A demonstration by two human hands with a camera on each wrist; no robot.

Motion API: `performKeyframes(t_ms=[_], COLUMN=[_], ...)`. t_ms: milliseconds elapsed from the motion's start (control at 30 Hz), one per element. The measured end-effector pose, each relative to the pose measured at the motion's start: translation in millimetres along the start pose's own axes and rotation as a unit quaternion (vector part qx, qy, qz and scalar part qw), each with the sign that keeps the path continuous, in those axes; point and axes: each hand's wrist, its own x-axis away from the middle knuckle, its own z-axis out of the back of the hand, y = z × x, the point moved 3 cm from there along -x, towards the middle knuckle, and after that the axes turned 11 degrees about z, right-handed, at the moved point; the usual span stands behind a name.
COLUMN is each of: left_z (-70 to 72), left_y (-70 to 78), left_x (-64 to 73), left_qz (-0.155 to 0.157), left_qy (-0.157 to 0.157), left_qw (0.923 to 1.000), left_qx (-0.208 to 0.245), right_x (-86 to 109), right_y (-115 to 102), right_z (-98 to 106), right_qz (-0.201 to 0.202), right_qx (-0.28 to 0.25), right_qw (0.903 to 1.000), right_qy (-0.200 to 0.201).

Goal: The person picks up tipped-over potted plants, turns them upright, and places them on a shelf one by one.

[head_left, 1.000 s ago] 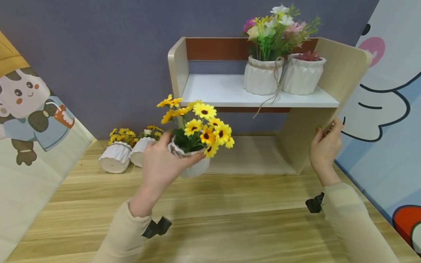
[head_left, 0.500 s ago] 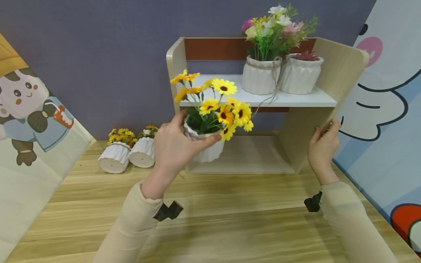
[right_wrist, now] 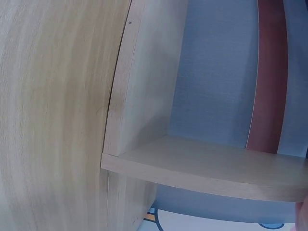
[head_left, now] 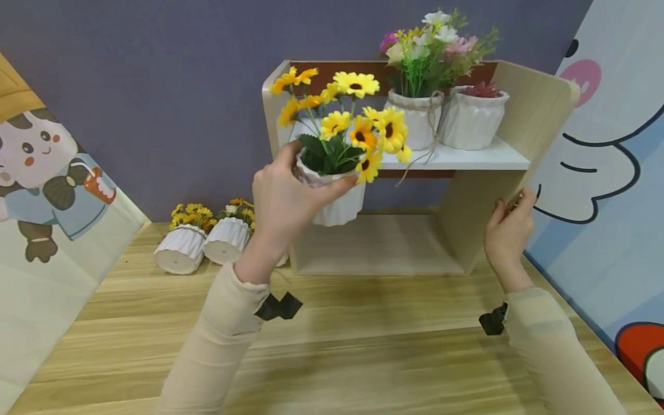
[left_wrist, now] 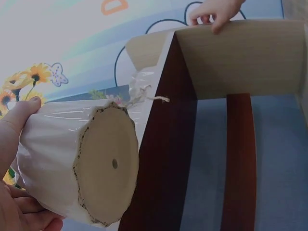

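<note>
Head view has the left hand [head_left: 290,196] gripping the sunflower pot [head_left: 339,202], thumb and fingers round its upper part, in front of the left half of the shelf [head_left: 544,98]. Over the last second the pot has risen from before the shelf's lower board [head_left: 384,248]; its flowers [head_left: 334,124] now overlap the upper board [head_left: 477,160] and partly cover the tied pot [head_left: 419,124] at the shelf's top. The left sleeve [head_left: 218,340] has followed it up and forward. Unchanged, the right hand [head_left: 510,230] holds the front edge of the shelf's right side, fingers curled there, apparently steadying it. The tied pot and the red plant's pot [head_left: 473,121] keep their places on the shelf's upper right, and two pots [head_left: 181,248] lie tipped on the worktop [head_left: 363,323] left of the shelf.

For the work, the lift looks well along but unfinished: the base seems lower than the shelf's upper board. Left wrist view shows that base tilted toward the camera; whether it touches the shelf cannot be told.
</note>
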Motion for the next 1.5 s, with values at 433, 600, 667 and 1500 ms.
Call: performKeyframes(t_ms=[433, 600, 667, 1500], left_z=[-4.9, -4.9, -5.3, -41.4], left_y=[16.1, 17.6, 18.3, 17.2], left_x=[-24.2, -35.7, -38.7, -64.6], left_qz=[0.009, 0.034, 0.043, 0.115], left_qy=[0.007, 0.001, 0.0, 0.009], left_qw=[0.9997, 0.9987, 0.9982, 0.9922], left_qx=[0.024, 0.038, 0.041, 0.046], right_x=[1.4, 0.9, 0.7, 1.0], right_y=[0.3, -0.4, -0.6, -0.6], right_z=[1.3, 1.2, 1.3, 0.7], right_qz=[-0.001, -0.005, -0.001, 0.018], right_qx=[0.002, 0.007, 0.005, 0.002], right_qw=[1.0, 1.0, 1.0, 0.9998], right_qy=[0.0, -0.002, -0.001, 0.009])
